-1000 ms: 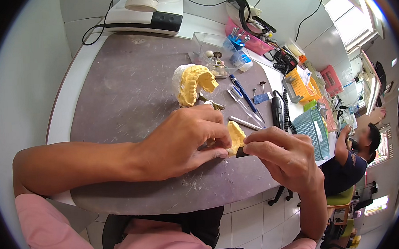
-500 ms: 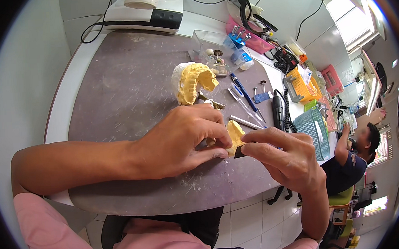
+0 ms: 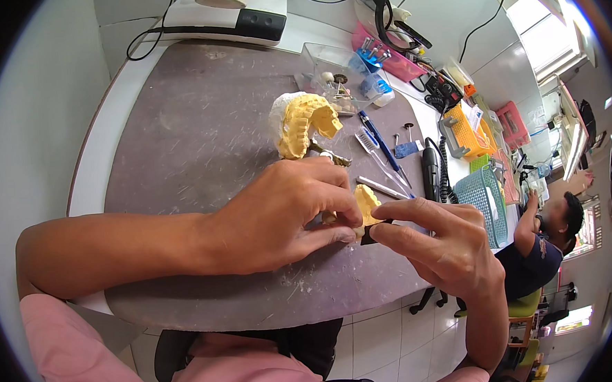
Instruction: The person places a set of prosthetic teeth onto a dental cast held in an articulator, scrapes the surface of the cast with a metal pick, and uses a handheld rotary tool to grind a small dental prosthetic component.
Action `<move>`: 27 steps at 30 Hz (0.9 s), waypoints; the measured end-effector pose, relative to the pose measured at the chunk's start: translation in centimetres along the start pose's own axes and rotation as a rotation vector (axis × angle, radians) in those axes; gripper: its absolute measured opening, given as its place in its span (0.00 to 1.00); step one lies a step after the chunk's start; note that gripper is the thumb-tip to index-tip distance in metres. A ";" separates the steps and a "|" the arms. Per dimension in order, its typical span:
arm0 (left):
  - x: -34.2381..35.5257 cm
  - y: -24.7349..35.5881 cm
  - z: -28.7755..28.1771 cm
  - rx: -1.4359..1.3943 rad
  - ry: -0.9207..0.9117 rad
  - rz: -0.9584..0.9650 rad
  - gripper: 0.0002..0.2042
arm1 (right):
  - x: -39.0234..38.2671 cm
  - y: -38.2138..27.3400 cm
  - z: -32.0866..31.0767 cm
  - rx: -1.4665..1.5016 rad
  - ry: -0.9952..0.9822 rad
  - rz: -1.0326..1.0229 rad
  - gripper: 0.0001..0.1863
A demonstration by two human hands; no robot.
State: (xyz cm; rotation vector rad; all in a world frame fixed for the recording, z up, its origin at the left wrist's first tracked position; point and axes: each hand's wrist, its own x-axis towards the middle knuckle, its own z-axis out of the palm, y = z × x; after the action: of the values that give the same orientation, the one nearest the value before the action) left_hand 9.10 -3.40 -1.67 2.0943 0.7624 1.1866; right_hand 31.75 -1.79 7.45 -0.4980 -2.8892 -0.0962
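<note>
Over the near part of the grey bench, my left hand is closed round a small yellow plaster dental cast, its toothed end showing past the fingertips. My right hand pinches a thin dark strip between thumb and fingers, against the near side of that cast. What the strip is made of cannot be made out. Beyond my left hand stands a larger yellow horseshoe-shaped dental cast with white plaster behind it. A metal piece lies at its foot, partly hidden by my hand.
To the right lie a toothbrush, a blue pen-like tool and a black handpiece with a coiled cord. A clear box of burs stands behind, baskets along the right. Another person sits farther right.
The whole scene has shifted slightly rightward in view. Both hands keep their grips, and the cast and dark strip have turned a little between them.
</note>
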 end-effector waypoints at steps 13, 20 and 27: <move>0.0 -0.2 0.0 0.001 -0.001 0.017 0.07 | 0.3 0.0 0.0 -0.033 -0.012 -0.046 0.12; 0.0 -0.1 0.2 0.044 0.036 0.063 0.09 | 0.2 -0.3 0.0 0.018 0.024 0.061 0.21; 0.1 0.1 -0.1 -0.023 -0.034 -0.032 0.08 | -0.1 -0.5 -0.3 0.066 -0.017 0.185 0.27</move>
State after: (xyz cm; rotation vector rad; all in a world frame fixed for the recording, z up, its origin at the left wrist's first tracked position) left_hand 9.09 -3.41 -1.49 2.0706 0.7597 1.1347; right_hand 31.70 -2.29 7.71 -0.7528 -2.8350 0.0320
